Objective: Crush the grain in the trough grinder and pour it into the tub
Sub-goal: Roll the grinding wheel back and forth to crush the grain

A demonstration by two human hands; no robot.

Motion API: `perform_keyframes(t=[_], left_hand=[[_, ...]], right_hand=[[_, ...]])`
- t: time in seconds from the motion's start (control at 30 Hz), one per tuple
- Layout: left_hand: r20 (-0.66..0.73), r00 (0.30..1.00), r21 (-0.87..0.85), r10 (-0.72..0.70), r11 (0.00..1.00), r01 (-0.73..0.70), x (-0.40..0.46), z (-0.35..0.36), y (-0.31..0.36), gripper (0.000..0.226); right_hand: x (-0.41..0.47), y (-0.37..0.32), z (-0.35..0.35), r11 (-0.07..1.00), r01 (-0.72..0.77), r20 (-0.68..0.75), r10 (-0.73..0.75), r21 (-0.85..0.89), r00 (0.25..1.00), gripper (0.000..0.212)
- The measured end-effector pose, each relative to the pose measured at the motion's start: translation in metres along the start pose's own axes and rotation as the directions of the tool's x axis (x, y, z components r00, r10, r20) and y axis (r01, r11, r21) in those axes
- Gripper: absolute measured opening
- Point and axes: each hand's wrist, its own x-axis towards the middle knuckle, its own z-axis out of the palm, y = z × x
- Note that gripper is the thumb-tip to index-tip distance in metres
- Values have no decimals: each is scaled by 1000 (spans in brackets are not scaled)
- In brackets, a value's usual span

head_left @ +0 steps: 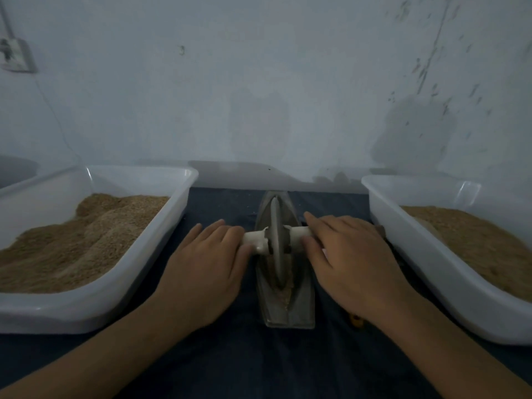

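Forearms reach in from the near edge of the desk, which is covered w/ dark blue cloth. At centre stands the trough grinder, a narrow boat-shaped metal trough, long axis running away from the camera. Its disc wheel stands upright in the groove, approx. mid-trough. A white axle handle passes through the wheel. The left hand is laid over the axle's left end, fingers fairly straight, thumb under it; the right hand covers the right end the same way, though whether either grip is fully closed can't be told, as the palms hide it. Grain is seen as a pale line in the groove, nearer than the wheel. Left of the grinder sits a white tub of tan meal; right of it, another tub.

Trough and wheel are judged rigid and heavy; grain loose, easily spilled. For pouring, the trough is probably best held by both ends, wheel lifted out first.
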Motion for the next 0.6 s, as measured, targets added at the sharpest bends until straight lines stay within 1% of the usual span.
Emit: perform_keyframes(t=[0.1, 0.17, 0.23, 0.3, 0.33, 0.4, 0.47, 0.53, 0.6], left_hand=[[-44, 999, 120, -27, 992, 32, 34, 14, 2, 37], [5, 998, 198, -70, 978, 68, 67, 19, 3, 46], [67, 991, 242, -115, 966, 96, 98, 21, 2, 56], [113, 984, 268, -138, 958, 104, 118, 22, 0, 60], [111, 984, 267, -142, 958, 108, 122, 23, 0, 60], [50, 990, 219, -132, 968, 118, 112, 22, 2, 54], [-11, 994, 118, -106, 987, 106, 84, 21, 5, 47], [-21, 997, -1, -69, 998, 69, 52, 15, 2, 42], [6, 1000, -108, -11, 994, 12, 26, 6, -3, 42]], right_hand=[[34, 10, 24, 997, -72, 85, 69, 26, 994, 47], [59, 17, 39, 990, -141, 104, 138, 22, 985, 46], [80, 21, 49, 980, -200, 124, 197, 12, 973, 47], [93, 22, 54, 970, -241, 166, 236, 13, 958, 45], [94, 22, 55, 969, -246, 174, 240, 15, 955, 44], [83, 21, 52, 975, -218, 138, 212, 31, 968, 43], [59, 17, 46, 988, -153, 74, 152, 9, 986, 40], [31, 12, 36, 997, -74, 27, 74, -5, 997, 40], [5, 10, 22, 1000, -6, -33, 7, 9, 999, 44]])
